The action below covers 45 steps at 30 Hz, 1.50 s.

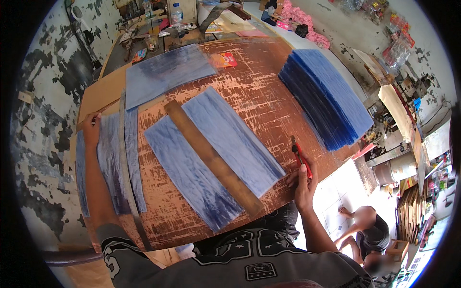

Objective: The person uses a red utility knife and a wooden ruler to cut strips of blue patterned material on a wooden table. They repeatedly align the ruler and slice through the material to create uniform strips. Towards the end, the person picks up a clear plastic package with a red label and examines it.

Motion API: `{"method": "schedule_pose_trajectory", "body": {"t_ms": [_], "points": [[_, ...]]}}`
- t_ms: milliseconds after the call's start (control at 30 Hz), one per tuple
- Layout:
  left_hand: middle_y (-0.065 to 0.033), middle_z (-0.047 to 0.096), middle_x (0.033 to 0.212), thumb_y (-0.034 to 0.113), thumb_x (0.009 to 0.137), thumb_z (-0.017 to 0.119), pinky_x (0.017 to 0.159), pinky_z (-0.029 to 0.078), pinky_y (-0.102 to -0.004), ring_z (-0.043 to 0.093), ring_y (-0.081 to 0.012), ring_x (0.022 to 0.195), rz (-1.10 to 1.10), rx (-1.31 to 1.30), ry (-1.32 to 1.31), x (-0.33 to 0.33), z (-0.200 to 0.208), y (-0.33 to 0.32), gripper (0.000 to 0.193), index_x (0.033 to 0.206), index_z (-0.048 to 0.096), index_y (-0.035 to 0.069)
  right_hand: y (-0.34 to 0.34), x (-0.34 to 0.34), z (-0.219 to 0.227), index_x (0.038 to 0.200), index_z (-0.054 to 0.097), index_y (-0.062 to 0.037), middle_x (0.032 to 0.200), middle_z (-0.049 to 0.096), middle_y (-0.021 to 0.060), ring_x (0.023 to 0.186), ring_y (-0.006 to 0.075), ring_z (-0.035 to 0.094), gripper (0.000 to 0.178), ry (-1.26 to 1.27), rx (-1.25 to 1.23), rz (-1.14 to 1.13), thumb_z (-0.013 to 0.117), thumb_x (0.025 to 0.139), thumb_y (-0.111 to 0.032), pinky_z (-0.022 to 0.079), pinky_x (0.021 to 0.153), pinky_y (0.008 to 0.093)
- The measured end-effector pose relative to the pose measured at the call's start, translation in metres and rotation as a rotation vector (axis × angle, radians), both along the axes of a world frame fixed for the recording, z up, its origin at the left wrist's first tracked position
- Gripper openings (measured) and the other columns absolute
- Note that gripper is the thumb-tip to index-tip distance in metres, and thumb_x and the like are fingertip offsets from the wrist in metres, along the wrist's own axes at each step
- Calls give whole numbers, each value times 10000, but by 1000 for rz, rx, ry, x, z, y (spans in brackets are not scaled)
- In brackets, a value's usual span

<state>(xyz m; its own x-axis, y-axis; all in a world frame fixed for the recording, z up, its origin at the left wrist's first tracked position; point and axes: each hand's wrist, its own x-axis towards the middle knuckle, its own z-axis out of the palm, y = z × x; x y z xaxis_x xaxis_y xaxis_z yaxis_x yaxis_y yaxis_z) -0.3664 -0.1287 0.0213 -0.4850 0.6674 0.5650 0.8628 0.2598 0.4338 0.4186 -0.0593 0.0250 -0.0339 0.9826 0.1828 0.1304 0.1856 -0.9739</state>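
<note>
My right hand (304, 188) is closed around a red-handled cutter knife (303, 163) at the table's near right edge, its tip pointing away from me. My left hand (91, 126) is at the far left, fingers closed in a pinch; what they hold, if anything, is too small to make out. Under and beside that arm lie streaked blue strips (111, 158), with a long thin metal ruler (124, 165) across them. At centre, a brown flat bar (211, 156) lies lengthwise over a blue streaked sheet (230, 139).
A thick stack of blue sheets (331, 96) stands at the right. Another bluish sheet (168, 74) lies at the back left, beside a red-yellow packet (224, 60). Bottles (177, 14) and clutter line the far edge. A person (372, 230) sits low at the lower right.
</note>
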Motion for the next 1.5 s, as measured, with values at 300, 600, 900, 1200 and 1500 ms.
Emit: {"method": "schedule_pose_trajectory", "body": {"t_ms": [300,600,900,1200,1500], "points": [[-13,711,1000,347,1119,690,890,515,-315,632,-130,933,-27,76,-230,14,1,2,321,1169,747,36,0,1,-7,1574,498,-38,1122,697,116,749,121,664,507,-29,-10,-14,586,1164,-323,545,657,274],[8,693,1052,343,1109,716,945,488,-303,609,-132,972,-78,220,-290,-11,-4,-3,319,1182,751,34,-2,-4,2,1561,508,-32,1097,705,114,734,127,664,504,-13,-23,-20,598,1160,-324,546,659,276],[-62,734,1131,380,1103,713,984,524,-338,674,-186,1082,2,54,-115,23,11,1,371,1258,730,43,1,4,-15,1500,550,-11,1084,704,107,744,115,652,445,-38,42,-77,615,1156,-286,537,672,257],[-165,770,1223,380,1112,682,970,562,-412,737,-285,1124,34,-33,-12,25,11,2,458,1417,659,40,-2,-5,-5,1483,553,-23,1021,693,81,716,104,643,426,34,-12,-69,599,1164,-302,525,638,252],[-173,783,1072,244,1102,666,844,590,-450,770,-326,969,242,126,398,83,57,17,345,1383,669,44,0,3,-5,1527,574,-25,1098,766,167,690,122,681,455,139,29,-15,534,1191,-329,530,594,240]]}}
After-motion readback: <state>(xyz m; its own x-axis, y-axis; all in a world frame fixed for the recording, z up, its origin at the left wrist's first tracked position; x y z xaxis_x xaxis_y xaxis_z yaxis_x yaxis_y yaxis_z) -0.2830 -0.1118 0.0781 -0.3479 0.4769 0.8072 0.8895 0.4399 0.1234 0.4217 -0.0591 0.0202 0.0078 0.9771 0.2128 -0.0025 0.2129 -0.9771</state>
